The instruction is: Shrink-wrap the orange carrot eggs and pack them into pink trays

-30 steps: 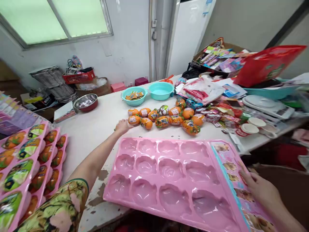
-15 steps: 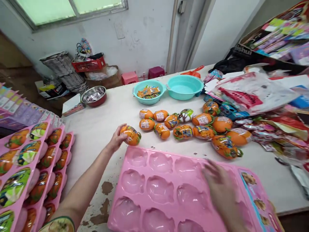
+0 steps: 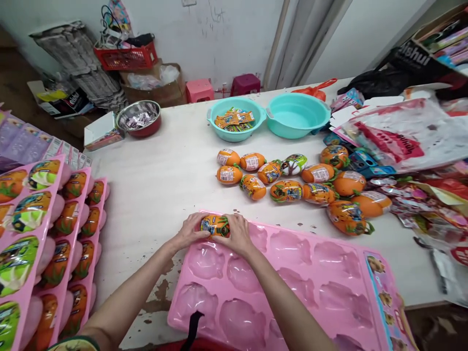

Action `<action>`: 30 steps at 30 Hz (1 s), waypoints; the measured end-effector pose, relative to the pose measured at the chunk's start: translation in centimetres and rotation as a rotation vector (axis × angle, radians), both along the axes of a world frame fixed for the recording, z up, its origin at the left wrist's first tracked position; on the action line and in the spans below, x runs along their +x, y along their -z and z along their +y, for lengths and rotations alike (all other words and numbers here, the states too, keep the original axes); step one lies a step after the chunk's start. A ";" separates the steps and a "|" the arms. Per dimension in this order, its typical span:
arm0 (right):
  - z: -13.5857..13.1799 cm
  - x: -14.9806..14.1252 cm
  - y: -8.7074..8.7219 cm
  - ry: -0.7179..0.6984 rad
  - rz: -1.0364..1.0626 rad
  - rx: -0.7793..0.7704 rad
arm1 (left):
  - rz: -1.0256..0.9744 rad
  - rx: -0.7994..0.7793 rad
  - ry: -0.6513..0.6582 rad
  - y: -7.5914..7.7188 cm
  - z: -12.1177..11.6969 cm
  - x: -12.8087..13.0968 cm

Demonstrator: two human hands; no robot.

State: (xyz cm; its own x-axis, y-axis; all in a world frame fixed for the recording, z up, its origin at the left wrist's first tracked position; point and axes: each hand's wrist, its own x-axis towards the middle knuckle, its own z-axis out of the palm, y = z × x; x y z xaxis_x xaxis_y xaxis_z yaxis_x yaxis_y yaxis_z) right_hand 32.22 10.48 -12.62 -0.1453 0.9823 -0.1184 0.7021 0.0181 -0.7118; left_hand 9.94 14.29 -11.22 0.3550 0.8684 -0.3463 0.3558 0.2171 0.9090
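Note:
An orange egg-shaped toy (image 3: 215, 226) with a printed wrap and green stem sits at the far left corner of a pink moulded tray (image 3: 226, 287). My left hand (image 3: 190, 231) grips its left end, while my right hand (image 3: 237, 234) closes on its right end. Hollow shaped pockets cover the tray, and a printed strip runs down its right side. Beyond the tray lie several more orange egg-shaped toys (image 3: 287, 191), with one green and white egg-shaped toy (image 3: 294, 164) among them.
Filled pink trays (image 3: 54, 243) stand on the left. At the back are a turquoise basin (image 3: 237, 131) with small packets, another turquoise basin (image 3: 298, 119), and a metal bowl (image 3: 139, 119). Plastic bags (image 3: 398, 136) and loose packaging crowd the right side.
The egg-shaped toy has moved from behind the tray onto its far left corner. My right hand has come left from over the tray and now holds the toy too. The view has tilted down.

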 end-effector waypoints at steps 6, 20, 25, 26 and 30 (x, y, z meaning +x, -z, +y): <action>0.9 1.7 0.7 -0.210 -0.211 -0.153 | -0.129 -0.383 -0.117 0.2 1.1 1.2; 4.0 1.7 1.9 -0.054 -0.096 -0.262 | -0.116 -0.346 -0.422 1.1 0.3 2.4; 7.2 4.1 -0.4 0.195 -0.150 0.006 | -0.099 -0.334 -0.383 1.7 0.7 2.0; 8.6 5.0 -0.8 0.316 -0.198 0.024 | -0.088 -0.335 -0.362 1.8 0.9 1.7; 12.6 8.1 -1.6 0.640 -0.188 -0.153 | 0.046 -0.305 -0.267 0.4 2.1 0.7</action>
State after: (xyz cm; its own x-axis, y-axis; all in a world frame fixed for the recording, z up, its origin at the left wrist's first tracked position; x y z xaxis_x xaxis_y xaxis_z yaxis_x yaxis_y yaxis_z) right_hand 40.29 23.12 -10.98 0.4956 0.8378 -0.2290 0.6529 -0.5332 -0.5380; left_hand 10.64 16.37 -11.61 0.1091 0.7829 -0.6125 0.2887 0.5646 0.7732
